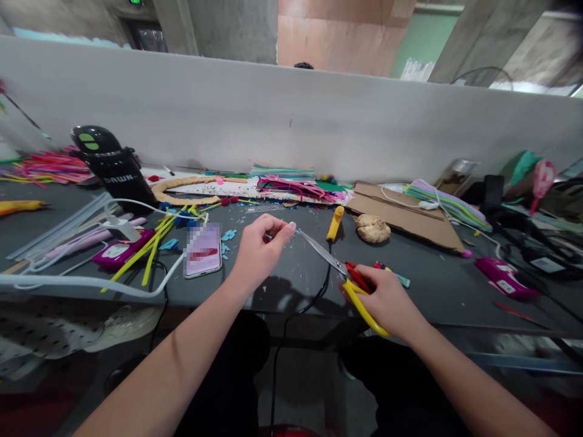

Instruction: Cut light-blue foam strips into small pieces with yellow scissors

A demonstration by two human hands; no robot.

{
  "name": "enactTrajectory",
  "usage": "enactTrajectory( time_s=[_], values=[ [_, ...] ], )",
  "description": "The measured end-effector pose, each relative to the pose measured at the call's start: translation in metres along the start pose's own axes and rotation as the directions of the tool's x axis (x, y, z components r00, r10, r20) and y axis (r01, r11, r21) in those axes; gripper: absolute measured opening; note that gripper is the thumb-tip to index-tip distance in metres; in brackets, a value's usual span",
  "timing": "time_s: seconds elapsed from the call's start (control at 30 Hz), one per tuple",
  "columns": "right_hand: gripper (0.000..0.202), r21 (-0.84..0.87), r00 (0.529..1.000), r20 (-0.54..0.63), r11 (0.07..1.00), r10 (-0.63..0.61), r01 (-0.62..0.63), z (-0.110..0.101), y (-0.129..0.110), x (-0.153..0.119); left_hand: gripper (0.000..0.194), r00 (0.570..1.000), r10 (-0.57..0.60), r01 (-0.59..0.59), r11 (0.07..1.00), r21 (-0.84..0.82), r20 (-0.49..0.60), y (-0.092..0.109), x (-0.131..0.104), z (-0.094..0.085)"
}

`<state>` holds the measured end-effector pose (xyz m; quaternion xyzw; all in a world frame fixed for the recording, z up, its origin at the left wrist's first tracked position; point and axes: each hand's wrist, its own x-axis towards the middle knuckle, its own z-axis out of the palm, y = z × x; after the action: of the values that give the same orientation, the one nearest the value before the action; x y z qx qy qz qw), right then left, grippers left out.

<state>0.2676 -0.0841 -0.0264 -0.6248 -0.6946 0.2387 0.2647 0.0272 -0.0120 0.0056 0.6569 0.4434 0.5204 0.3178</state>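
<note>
Over the dark grey table, my left hand [264,246] is closed in a pinch, with a tiny light-blue bit showing at the thumb tip. What else its fingers hold is hidden. My right hand [387,297] is wrapped round the red and yellow handles of a pair of scissors [324,252]. The blades point up and left, their tips just beside my left thumb. Behind the scissors stands a yellow-handled tool [336,223] with a black cord. Small light-blue pieces [228,235] lie left of my left hand, beside a phone [203,250].
A black bottle [116,173] stands at the back left, near yellow-green strips [157,240] and white cables. A beige lump [372,229] and flat cardboard [405,212] lie to the right. A pale partition [291,121] rises behind. Purple devices [505,278] sit at both sides.
</note>
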Motion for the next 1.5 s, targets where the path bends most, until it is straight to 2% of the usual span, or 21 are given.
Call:
enactTrajectory(
  time_s=[0.4,0.7,0.87,1.23,1.5],
  values=[
    [0.017,-0.016,1.000,-0.013,1.000,-0.002,0.001,0.0017,0.0015,0.0011,0.027,1.000,-0.010,0.010,1.000,0.009,-0.002,0.0006,-0.0002,0.0006],
    [0.029,0.000,0.999,-0.034,1.000,0.024,-0.024,0.0030,-0.0006,0.0005,0.030,1.000,-0.010,0.010,1.000,0.025,-0.006,-0.0001,0.0005,0.0000],
    [0.026,0.049,1.000,-0.022,0.999,0.014,-0.013,0.0016,0.0029,0.0010,0.029,1.000,-0.001,0.001,1.000,0.019,-0.007,-0.0005,-0.0001,0.0007],
    [0.027,0.041,0.999,-0.043,0.999,0.016,-0.015,0.0003,0.0001,0.0008,0.028,1.000,-0.009,0.010,0.999,0.035,-0.013,0.0004,0.0006,0.0000],
    [0.024,0.025,1.000,-0.009,0.999,0.023,-0.023,0.0012,0.0046,0.0004,0.029,1.000,-0.002,0.001,1.000,0.029,0.009,0.0018,-0.0002,-0.0002]
  ],
)
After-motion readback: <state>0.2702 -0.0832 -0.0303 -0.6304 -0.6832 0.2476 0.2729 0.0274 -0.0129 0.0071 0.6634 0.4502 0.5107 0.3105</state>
